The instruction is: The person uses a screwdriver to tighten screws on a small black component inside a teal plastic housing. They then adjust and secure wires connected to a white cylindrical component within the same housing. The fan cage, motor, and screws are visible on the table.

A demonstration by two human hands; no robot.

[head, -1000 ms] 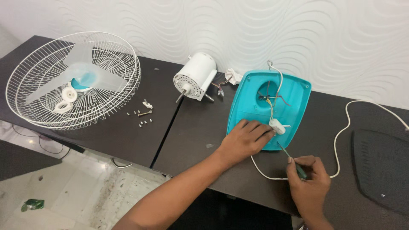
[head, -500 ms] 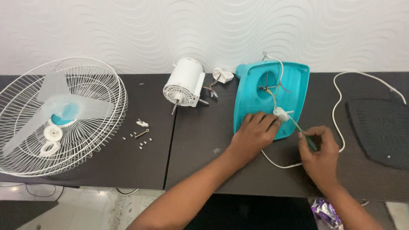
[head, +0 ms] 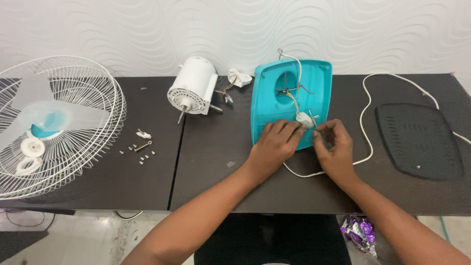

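Note:
A teal plastic fan base lies on the dark table with loose wires coming out of its round hole. My left hand rests on its lower part, fingertips pressing by a small white part wired to the base. My right hand is closed around a screwdriver. Only the thin metal shaft shows, and its tip is at the white part. A white power cord loops from under my hands to the right.
A white fan motor lies left of the base, with a small white wired piece behind it. Several loose screws sit near a white wire guard holding a pale fan blade. A dark cover plate lies at right.
My right hand has moved up from the table's near edge to the white part on the teal base, bringing the screwdriver tip to it. My left hand stayed on the base.

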